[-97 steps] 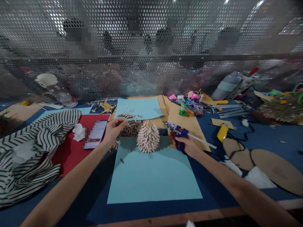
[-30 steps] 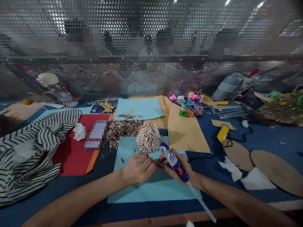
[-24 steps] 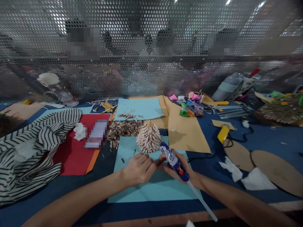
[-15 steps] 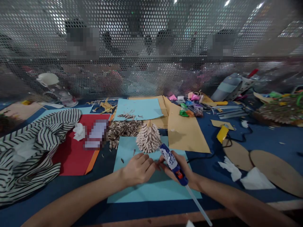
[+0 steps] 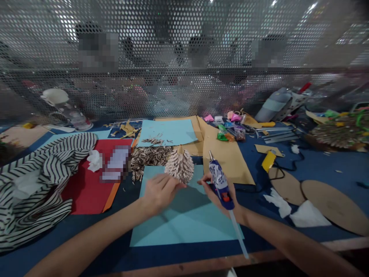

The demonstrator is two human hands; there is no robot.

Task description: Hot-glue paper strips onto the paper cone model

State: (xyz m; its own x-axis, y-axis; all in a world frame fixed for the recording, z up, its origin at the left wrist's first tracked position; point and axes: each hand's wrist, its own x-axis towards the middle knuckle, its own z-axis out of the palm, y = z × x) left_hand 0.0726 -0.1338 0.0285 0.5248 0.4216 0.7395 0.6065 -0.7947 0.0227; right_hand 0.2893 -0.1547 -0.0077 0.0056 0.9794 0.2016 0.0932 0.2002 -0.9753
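Note:
A small cone covered in pale seed scales [image 5: 180,165] stands at the far edge of a light blue paper sheet [image 5: 184,219]. My left hand [image 5: 159,191] is just in front of the cone, fingers pinched together near its base; what they hold is too small to name. My right hand [image 5: 220,194] grips a blue glue gun [image 5: 220,182], nozzle pointing up and away, with a clear glue stick [image 5: 238,238] trailing back toward me. A heap of striped sunflower seeds [image 5: 148,157] lies behind the cone to the left.
Red paper [image 5: 89,184] with a phone [image 5: 115,163] and striped cloth [image 5: 37,181] lie left. Tan paper [image 5: 227,157], a yellow item [image 5: 268,161], cardboard discs [image 5: 331,200] and tissue [image 5: 305,215] lie right. A perforated metal screen [image 5: 184,57] closes the back; people sit beyond it.
My left hand went from the seed heap to meet the right hand near me, then both rose toward the cone. The glue gun's nozzle swung up and away from my left fingers.

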